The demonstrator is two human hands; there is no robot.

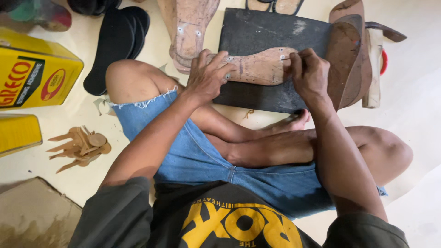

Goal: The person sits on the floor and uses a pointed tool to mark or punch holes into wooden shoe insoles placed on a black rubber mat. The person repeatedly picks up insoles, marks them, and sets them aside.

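On the floor (413, 92) in front of the crossed legs lies a dark rubber sheet (257, 32), and on it a tan sole-shaped template (259, 68). The left hand (206, 76) presses the template flat, fingers spread apart on its heel end. The right hand (308, 73) has its fingers pinched together on a thin marking tool (294, 57) at the toe end. The sheet looks uncut and whole, so tracing seems underway, with cutting left.

The right hand (308, 73) is hiding whatever thin tool it is pinching, the left hand (207, 76) is covering the sole pattern's (259, 68) heel end, and the frame edge is cutting off the yellow tin (32, 73).
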